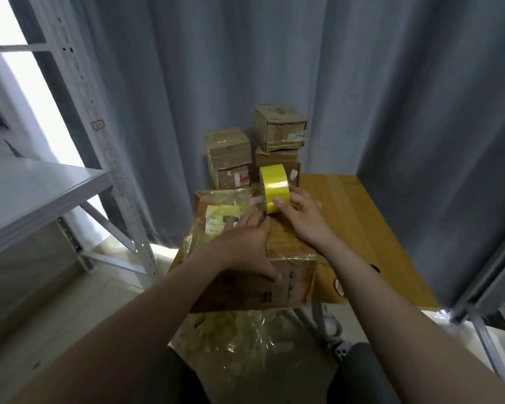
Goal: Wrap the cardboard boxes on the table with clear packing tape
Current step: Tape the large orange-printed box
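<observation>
1. My forearms reach in from the bottom of the frame, above crumpled clear film [239, 342] lying on the floor below the table's near edge.
2. My left hand [245, 246] lies flat on top of the cardboard box [292, 287], fingers spread and thumb hanging over its front face.
3. My right hand [301, 214] is clamped round the tape roll [271, 186], which looks yellow in this light. It stands on edge at the box's far right corner, and my hands are just beside each other.
4. The box sits at the near left corner of the wooden table [362, 217], its front face close to the near edge and its skin glossy with tape.
5. Bare wood lies open to the right of the box and beyond my right wrist, up to the grey curtain [420, 112] that closes the far and right sides.
6. Stacked boxes [228, 150] crowd the table's far left, just behind the roll.
7. A grey metal shelf [41, 185] stands to the left, apart from the table across a strip of floor.
</observation>
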### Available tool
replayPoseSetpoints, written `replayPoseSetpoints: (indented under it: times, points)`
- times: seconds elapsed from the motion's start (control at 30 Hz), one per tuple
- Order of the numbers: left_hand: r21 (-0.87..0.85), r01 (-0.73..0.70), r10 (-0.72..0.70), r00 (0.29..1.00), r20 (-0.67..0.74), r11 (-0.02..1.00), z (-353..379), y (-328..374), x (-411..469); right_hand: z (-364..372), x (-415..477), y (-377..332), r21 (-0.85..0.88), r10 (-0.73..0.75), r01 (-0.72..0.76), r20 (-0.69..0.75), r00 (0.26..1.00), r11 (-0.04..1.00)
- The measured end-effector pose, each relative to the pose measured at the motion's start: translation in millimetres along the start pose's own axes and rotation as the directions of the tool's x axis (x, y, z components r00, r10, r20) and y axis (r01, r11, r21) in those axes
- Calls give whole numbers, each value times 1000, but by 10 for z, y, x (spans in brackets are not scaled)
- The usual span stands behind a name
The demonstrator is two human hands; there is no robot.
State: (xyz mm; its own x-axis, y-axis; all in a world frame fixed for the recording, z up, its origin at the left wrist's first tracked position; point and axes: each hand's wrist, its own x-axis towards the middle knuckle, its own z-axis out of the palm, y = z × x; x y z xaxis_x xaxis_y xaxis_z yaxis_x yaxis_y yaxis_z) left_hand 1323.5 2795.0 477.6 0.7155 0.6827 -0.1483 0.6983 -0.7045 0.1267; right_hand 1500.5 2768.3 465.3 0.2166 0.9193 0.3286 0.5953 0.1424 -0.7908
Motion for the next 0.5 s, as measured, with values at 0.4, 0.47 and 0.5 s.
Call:
replayPoseSetpoints:
  times: [0.4, 0.47, 0.5]
  points:
    - [-115, -34, 25, 997, -79, 993, -64, -73, 71, -122, -269, -674, 436, 191, -155, -40, 981, 886]
    - [-118, -24, 14, 997, -81, 993, -55, -95, 99, -128, -353, -711, 474, 243, -219, 9, 970, 853]
    - [-139, -17, 5, 996, -84, 990, -48, -112, 114, -147, -401, -749, 474, 264, -246, 31, 964, 845]
